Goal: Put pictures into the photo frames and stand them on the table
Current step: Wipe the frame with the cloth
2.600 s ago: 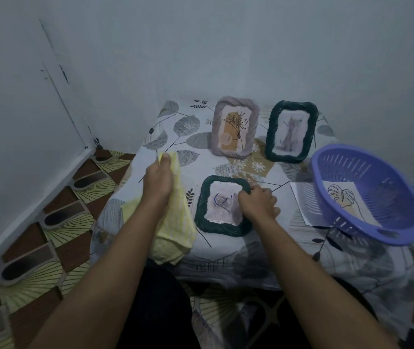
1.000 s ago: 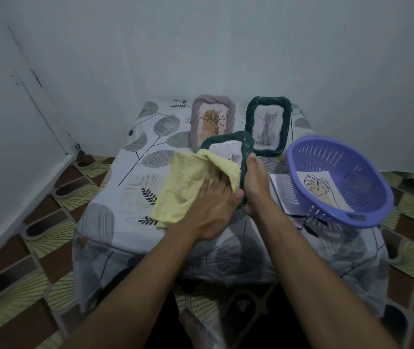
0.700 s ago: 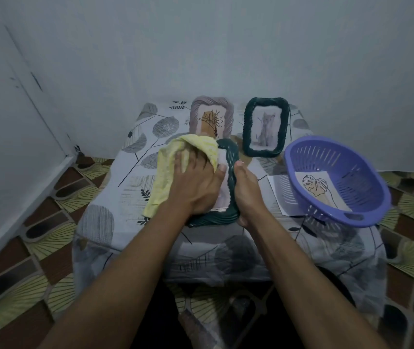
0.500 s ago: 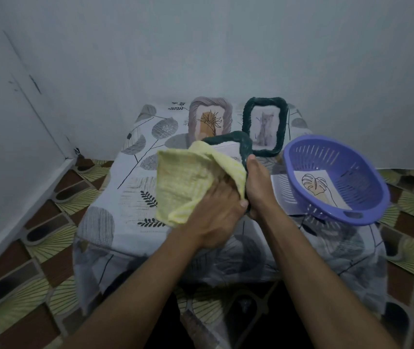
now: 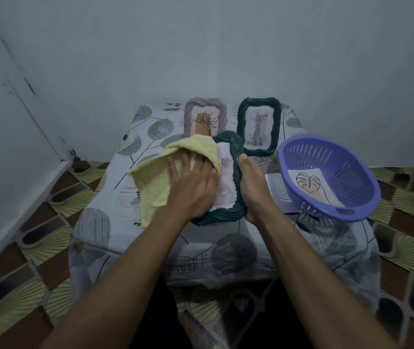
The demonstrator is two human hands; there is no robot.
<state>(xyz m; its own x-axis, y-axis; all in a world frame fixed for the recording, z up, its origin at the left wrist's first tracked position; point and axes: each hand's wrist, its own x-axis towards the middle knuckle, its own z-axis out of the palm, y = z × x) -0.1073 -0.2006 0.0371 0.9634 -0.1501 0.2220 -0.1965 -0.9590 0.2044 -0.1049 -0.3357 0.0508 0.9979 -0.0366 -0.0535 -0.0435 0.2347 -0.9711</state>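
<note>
1. Versus half a second ago: the left hand [image 5: 193,185] sits higher on the held green frame [image 5: 236,152], and the yellow cloth [image 5: 155,182] no longer bunches over most of the front. A strip of the picture [image 5: 224,182] now shows on the right side.
2. The frame's lower edge has come down close to the bench [image 5: 115,197]; whether it touches, I can't tell. It tilts back, its top away from the person.
3. Left hand: fingers straight and spread, flat against the frame's front. The cloth folds over the fingertips and hangs off to the left.
4. Right hand [image 5: 251,182]: grips the frame's right rim, thumb on the front edge, fingers hidden behind.
5. Both forearms reach forward from the bottom of the view.
6. Behind, unchanged: the mauve frame [image 5: 193,107] and the second green frame [image 5: 276,122] stand upright by the wall, each with a picture in it.
7. Right of the hands: the purple basket [image 5: 351,210] tilts on the bench with a leaf picture [image 5: 311,182] inside. A paper sheet [image 5: 273,182] lies under its left edge.
</note>
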